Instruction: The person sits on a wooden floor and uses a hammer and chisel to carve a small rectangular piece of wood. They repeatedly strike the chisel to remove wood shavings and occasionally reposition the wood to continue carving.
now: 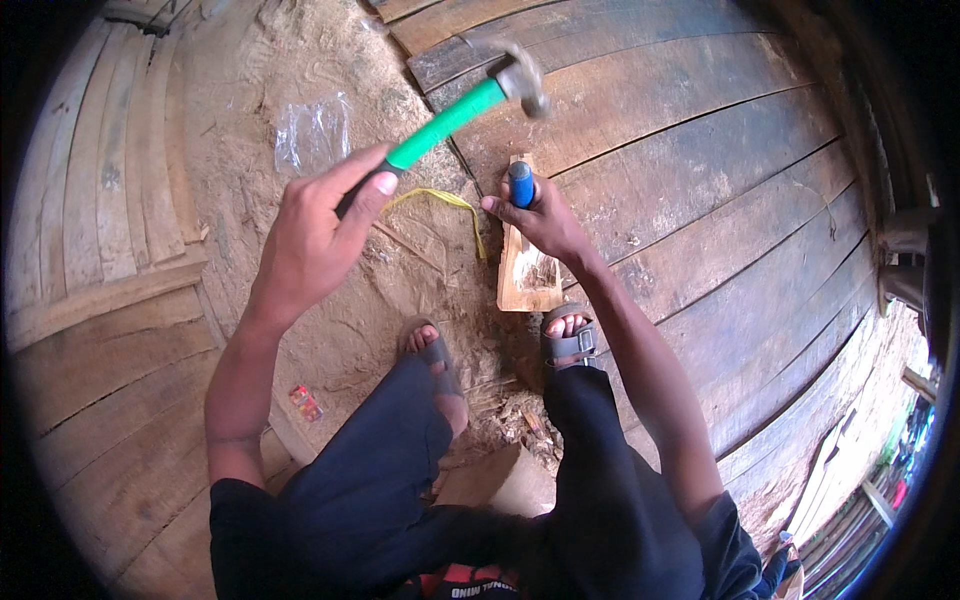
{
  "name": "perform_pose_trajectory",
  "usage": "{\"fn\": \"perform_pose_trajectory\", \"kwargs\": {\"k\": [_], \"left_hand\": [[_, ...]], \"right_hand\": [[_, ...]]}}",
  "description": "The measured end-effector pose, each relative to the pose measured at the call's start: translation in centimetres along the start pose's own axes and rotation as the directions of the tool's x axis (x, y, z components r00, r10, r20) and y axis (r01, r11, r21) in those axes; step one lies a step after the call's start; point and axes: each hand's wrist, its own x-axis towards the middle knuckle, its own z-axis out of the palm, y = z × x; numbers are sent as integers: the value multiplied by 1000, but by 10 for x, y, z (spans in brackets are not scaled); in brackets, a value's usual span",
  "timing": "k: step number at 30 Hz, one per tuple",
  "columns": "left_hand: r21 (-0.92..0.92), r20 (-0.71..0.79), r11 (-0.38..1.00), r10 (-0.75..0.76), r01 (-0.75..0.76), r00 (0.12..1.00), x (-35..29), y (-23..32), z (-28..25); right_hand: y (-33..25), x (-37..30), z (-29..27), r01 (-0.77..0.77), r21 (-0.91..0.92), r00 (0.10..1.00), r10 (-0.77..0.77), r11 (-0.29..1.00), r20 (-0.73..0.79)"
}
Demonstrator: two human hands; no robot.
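Observation:
My left hand (pixel 318 225) is closed round the dark grip of a claw hammer (pixel 440 128) with a green handle. The hammer's metal head is raised above and to the left of a chisel (pixel 520 186), apart from it. My right hand (pixel 545 218) wraps round the chisel's blue handle, holding it upright with its metal-capped end up; its blade is hidden below the hand. Under that hand lies a pale wooden block (pixel 520 290) with a rough hollow cut into its near part. The block's near end is close to my right foot.
Wide wooden planks (pixel 700 200) cover the right side; more boards (pixel 100 330) lie at left. On the sandy ground are a clear plastic bag (pixel 312 135), a yellow strip (pixel 440 195) and a small red packet (pixel 305 403). Wood chips (pixel 525 420) lie between my sandalled feet.

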Motion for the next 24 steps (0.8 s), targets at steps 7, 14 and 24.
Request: {"fn": "perform_pose_trajectory", "kwargs": {"k": [7,14,24], "left_hand": [[235,174,969,35,-76,984,5,-3,-9],[47,30,998,-46,44,999,4,3,-9],[-22,-39,1000,-2,1,999,2,-11,3]], "right_hand": [[0,0,-1,-49,56,999,50,997,-13],[-2,1,-2,-54,24,999,54,998,-6],[4,2,3,-76,177,997,77,981,3]]}}
